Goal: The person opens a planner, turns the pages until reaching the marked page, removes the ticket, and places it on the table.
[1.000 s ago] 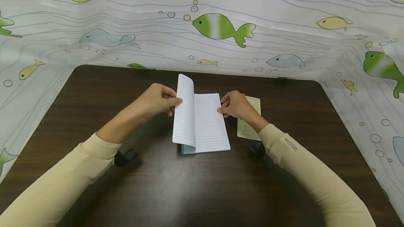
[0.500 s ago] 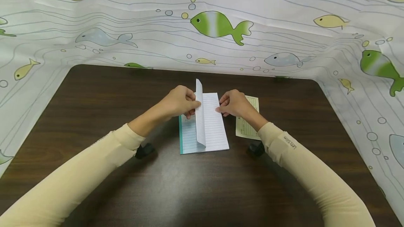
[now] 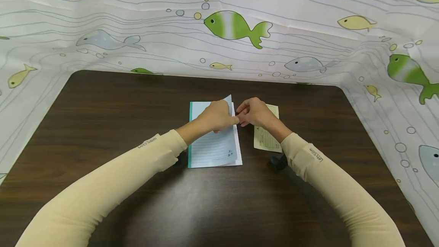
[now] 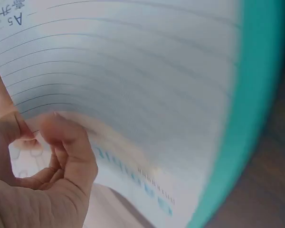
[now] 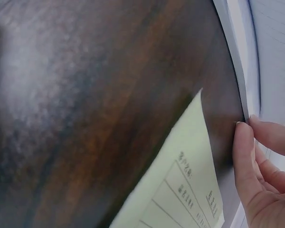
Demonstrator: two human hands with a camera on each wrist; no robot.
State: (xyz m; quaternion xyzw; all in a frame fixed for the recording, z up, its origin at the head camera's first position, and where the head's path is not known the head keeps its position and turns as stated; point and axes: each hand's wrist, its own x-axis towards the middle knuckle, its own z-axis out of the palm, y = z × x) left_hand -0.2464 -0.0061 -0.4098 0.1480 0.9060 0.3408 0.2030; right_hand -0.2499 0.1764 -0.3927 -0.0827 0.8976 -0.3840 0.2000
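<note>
A notebook (image 3: pixel 209 148) with a pale blue lined cover, teal spine and "A5" print lies on the table. Its front cover curves slightly up at the right, with a strip of white page (image 3: pixel 239 155) showing beside it. My left hand (image 3: pixel 217 116) pinches the cover's right edge, which bends upward in the left wrist view near the fingers (image 4: pixel 66 137). My right hand (image 3: pixel 255 113) pinches the notebook's right edge between thumb and fingertip, as the right wrist view shows. The two hands' fingertips come close together at that edge.
A pale yellow printed form (image 3: pixel 267 140) lies right of the notebook, partly under my right hand and wrist. The dark wood table (image 3: pixel 192 205) is bordered by a white curtain (image 3: pixel 164 18) printed with fish. A black wrist mount (image 3: pixel 278 162) hangs below my right wrist.
My left hand has moved right, turning the cover and the pages under it from the left side over onto the notebook. My right hand has kept its grip at the right edge.
</note>
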